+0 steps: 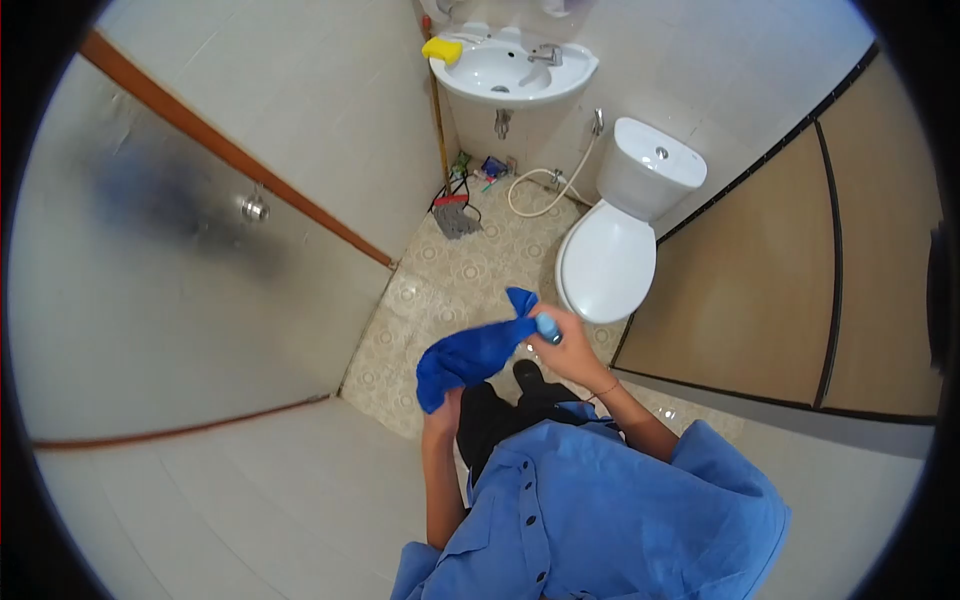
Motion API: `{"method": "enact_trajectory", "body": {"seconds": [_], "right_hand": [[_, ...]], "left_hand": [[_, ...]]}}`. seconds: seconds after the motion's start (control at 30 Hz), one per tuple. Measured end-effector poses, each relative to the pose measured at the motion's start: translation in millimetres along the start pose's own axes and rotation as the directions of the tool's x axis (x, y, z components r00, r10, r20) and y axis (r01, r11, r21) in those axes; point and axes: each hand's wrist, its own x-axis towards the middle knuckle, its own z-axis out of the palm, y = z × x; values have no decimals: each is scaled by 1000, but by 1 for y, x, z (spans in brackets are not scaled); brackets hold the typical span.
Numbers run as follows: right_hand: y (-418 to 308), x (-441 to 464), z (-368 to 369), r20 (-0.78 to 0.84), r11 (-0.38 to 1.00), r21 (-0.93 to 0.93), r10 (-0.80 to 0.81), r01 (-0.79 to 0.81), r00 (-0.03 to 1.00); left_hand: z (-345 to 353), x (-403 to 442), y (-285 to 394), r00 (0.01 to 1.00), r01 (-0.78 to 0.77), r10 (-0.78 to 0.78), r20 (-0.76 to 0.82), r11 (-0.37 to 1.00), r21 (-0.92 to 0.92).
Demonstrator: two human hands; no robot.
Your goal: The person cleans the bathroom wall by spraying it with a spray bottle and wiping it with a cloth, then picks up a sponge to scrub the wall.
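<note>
A dark blue cloth (470,352) stretches between my two hands in front of my body. My right hand (568,350) is closed on the cloth's right end, and a small tuft of it sticks out above the fingers. In the same hand is a small light blue cylindrical object (547,326), whose kind I cannot make out. My left hand (448,405) grips the lower left end of the cloth, which covers most of its fingers.
A white toilet (608,262) with its lid down stands ahead to the right. Beyond are a washbasin (500,92) with a yellow sponge (442,50), a mop (455,215) and a hose (545,212). A frosted door (180,240) is at left, brown panels (760,270) at right.
</note>
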Motion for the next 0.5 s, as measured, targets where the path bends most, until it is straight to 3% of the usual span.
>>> {"method": "enact_trajectory", "body": {"seconds": [0.03, 0.07, 0.1, 0.13, 0.27, 0.4, 0.5], "right_hand": [[-5, 18, 11, 51, 994, -98, -42, 47, 998], [-11, 36, 23, 130, 993, -115, 7, 8, 991], [-12, 52, 37, 117, 992, -126, 9, 6, 993], [-9, 66, 52, 110, 994, -100, 55, -44, 992], [-1, 119, 100, -62, 981, -12, 191, -192, 980], [8, 165, 134, -294, 977, -26, 194, -211, 936], [6, 196, 145, -436, 962, -19, 236, -271, 868]], "left_hand": [[-3, 24, 11, 999, 33, -36, -32, 995, -92], [18, 45, 33, 991, -115, 134, -16, 898, 425], [36, 65, 52, 956, -231, 279, 89, 532, 815], [48, 82, 64, 968, -187, 243, -59, 861, 473], [-30, 174, 49, 986, -147, 165, -4, 886, 440], [-36, 263, 83, 987, -152, 119, 106, 902, 405], [-34, 334, 110, 955, -97, -69, 289, 846, 524]]}}
